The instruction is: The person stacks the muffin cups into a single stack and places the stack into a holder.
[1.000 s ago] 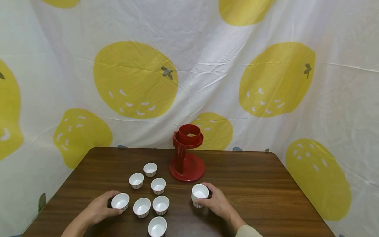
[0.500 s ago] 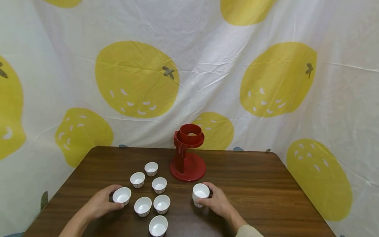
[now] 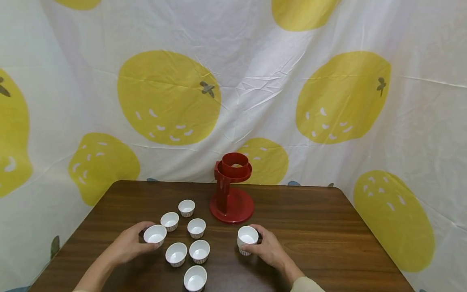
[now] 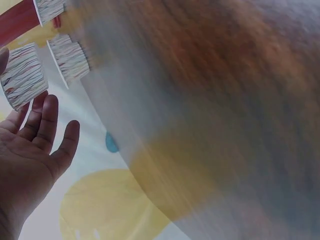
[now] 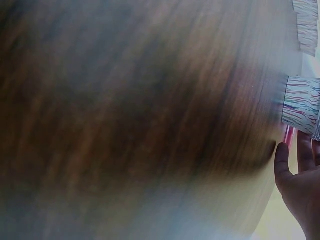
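Two hands, left hand (image 3: 127,245) and right hand (image 3: 268,248), each grip a paper cup on the wooden table (image 3: 328,227) before a lemon-print curtain (image 3: 255,81).

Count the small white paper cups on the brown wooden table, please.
8. One in the left hand: cup. One in the right hand: cup. Six loose between them. None seems hidden.

Two white paper cups (image 3: 155,235) (image 3: 247,238) upright on table, each hand-held.

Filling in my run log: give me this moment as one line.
left hand: holds paper cup | right hand: holds paper cup | red stand: upright behind | table: six loose cups
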Demonstrator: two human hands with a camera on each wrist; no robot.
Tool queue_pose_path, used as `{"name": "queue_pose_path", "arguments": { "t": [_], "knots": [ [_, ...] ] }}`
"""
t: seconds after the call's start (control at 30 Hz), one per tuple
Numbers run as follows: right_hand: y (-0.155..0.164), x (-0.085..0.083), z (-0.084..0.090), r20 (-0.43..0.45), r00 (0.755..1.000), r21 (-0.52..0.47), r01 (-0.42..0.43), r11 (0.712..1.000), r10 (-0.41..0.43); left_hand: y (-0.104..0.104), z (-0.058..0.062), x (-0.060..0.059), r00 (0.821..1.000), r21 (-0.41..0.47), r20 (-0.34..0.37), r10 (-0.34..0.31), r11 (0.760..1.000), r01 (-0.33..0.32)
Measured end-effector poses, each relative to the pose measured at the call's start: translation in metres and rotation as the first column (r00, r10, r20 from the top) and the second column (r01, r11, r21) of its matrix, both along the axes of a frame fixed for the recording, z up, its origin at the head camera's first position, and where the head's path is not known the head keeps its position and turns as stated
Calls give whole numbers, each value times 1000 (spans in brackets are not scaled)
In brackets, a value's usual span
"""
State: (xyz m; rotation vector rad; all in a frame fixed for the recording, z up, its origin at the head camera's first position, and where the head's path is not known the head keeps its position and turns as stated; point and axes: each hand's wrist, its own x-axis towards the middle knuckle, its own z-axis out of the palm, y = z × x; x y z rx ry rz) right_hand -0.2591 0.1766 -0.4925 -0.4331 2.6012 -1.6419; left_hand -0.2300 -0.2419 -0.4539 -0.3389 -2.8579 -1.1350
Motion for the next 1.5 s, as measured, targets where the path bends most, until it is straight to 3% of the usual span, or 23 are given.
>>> {"name": "queue_pose_path", "arguments": {
  "t": [0.4,0.73,1.23,1.5],
  "knots": [
    [0,-1,-2,4,1000,7,1,1000,-1,15,13,-6,997,29,-75,2,1000,0],
    [-2,1,1,14,1000,18,7,1000,-7,32,25,-12,997,67,-69,-21,997,26],
    [-2,1,1,6,1000,9,12,1000,-12,60,41,-24,987,56,-137,-80,995,88],
    [-1,0,0,12,1000,27,18,999,-19,73,45,-31,973,49,-178,-150,986,161]
  ]
}}
